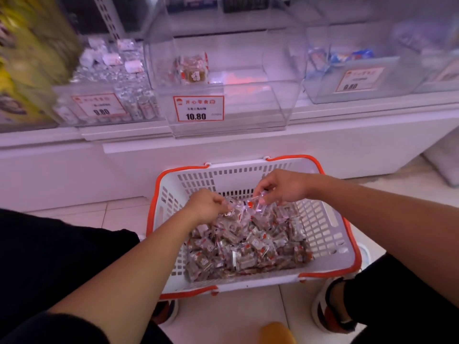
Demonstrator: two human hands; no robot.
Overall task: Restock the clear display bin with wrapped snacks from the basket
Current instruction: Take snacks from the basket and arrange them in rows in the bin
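Below, both hands, left hand point(206, 204) and right hand point(283, 186), pinch wrapped snacks point(244, 242) inside the basket point(323, 219).

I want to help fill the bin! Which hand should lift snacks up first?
Probably the right hand: it already pinches a wrapped snack above the pile and sits nearer the clear bin. The left hand grips snacks too.
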